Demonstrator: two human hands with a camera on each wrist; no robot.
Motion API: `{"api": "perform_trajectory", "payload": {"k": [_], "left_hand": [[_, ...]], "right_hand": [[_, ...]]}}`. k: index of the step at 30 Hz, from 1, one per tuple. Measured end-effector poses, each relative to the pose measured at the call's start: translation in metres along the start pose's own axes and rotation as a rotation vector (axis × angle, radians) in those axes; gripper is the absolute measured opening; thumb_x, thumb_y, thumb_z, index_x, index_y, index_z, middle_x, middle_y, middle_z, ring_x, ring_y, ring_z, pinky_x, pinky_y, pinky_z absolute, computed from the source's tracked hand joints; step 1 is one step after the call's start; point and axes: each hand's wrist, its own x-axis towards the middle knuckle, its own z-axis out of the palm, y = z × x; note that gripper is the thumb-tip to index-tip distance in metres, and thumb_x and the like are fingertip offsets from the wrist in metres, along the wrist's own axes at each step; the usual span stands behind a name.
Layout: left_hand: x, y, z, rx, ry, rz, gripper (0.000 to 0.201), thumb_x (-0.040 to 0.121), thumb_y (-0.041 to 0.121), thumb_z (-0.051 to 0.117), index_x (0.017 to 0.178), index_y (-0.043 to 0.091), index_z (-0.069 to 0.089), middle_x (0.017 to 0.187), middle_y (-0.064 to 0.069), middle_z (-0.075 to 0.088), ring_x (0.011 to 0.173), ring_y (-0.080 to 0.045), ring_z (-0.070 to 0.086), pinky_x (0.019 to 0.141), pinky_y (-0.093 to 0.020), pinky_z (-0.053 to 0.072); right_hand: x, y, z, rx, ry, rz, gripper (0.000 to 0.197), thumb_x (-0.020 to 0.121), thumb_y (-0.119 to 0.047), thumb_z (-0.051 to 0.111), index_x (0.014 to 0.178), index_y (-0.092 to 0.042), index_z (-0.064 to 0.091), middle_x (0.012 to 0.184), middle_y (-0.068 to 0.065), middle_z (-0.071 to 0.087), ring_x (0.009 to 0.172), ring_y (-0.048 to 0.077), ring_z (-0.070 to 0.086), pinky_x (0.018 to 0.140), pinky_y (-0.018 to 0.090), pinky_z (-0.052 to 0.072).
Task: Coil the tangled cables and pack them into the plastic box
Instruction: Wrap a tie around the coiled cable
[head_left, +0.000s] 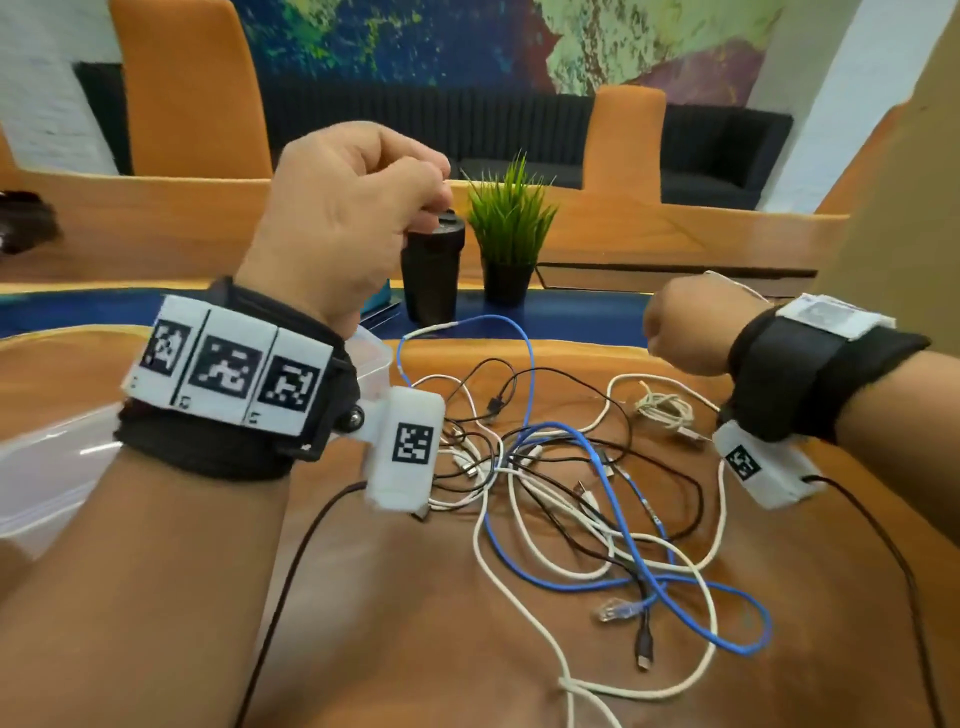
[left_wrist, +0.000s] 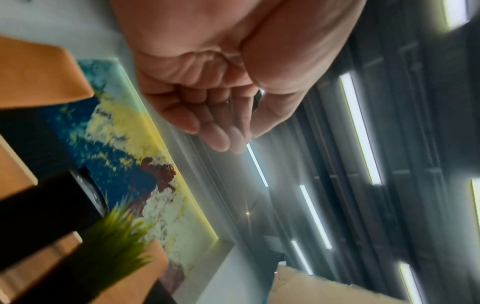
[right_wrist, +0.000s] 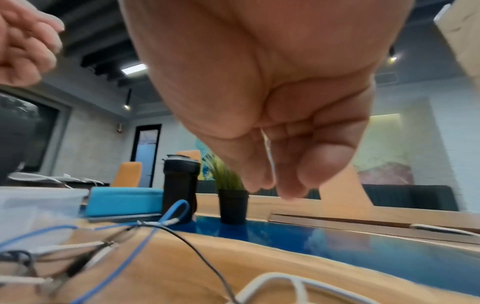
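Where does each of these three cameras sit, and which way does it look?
Head: on the head, facing down at the cables on the table; shows both hands.
Left wrist: under the left hand, facing up at ceiling lights.
Right wrist: under the right hand, facing across the table.
All three show the plant.

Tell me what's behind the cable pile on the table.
Behind the cable pile stand a black tumbler and a potted plant. A blue item sits beside the tumbler; the left hand hides the tumbler's lid.
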Motion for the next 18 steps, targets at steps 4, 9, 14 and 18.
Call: {"api": "perform_trajectory", "payload": {"k": [4, 9, 14, 18], "left_hand": [[0.001, -0.003, -0.001, 0.189, 0.099, 0.154, 0.012, 0.081, 0.022, 0.061, 0.085, 0.020, 0.072, 0.085, -0.003, 0.073, 0.077, -0.018, 0.070, 0.067, -0.033, 0.058], [-0.001, -0.001, -0.001, 0.215, 0.054, 0.207, 0.012, 0.083, 0.018, 0.061, 0.086, 0.016, 0.073, 0.080, -0.002, 0.072, 0.078, -0.017, 0.069, 0.072, -0.044, 0.059], [-0.002, -0.007, 0.001, 0.313, -0.134, 0.199, 0.013, 0.089, 0.018, 0.060, 0.091, 0.016, 0.073, 0.083, 0.000, 0.072, 0.079, -0.015, 0.067, 0.072, -0.037, 0.057], [-0.003, -0.015, 0.008, 0.464, -0.291, 0.197, 0.027, 0.094, 0.030, 0.058, 0.116, 0.020, 0.070, 0.104, 0.008, 0.071, 0.093, -0.001, 0.063, 0.084, -0.019, 0.050]], "right_hand": [[0.005, -0.044, -0.008, 0.186, 0.042, -0.209, 0.034, 0.095, -0.029, 0.059, 0.127, -0.019, 0.063, 0.125, 0.005, 0.063, 0.113, 0.025, 0.058, 0.094, 0.035, 0.048], [0.026, -0.074, 0.015, 0.071, -0.132, -0.193, 0.032, 0.095, -0.029, 0.059, 0.123, -0.014, 0.066, 0.123, 0.008, 0.065, 0.111, 0.028, 0.060, 0.091, 0.033, 0.048], [0.018, -0.057, -0.002, 0.304, -0.002, -0.230, 0.018, 0.094, -0.029, 0.062, 0.105, -0.019, 0.072, 0.098, -0.003, 0.066, 0.093, 0.019, 0.058, 0.076, 0.026, 0.041], [-0.014, -0.042, -0.060, 0.600, 0.170, -0.370, 0.006, 0.092, -0.024, 0.065, 0.087, -0.023, 0.069, 0.082, -0.008, 0.069, 0.083, 0.015, 0.064, 0.076, 0.031, 0.049]]}}
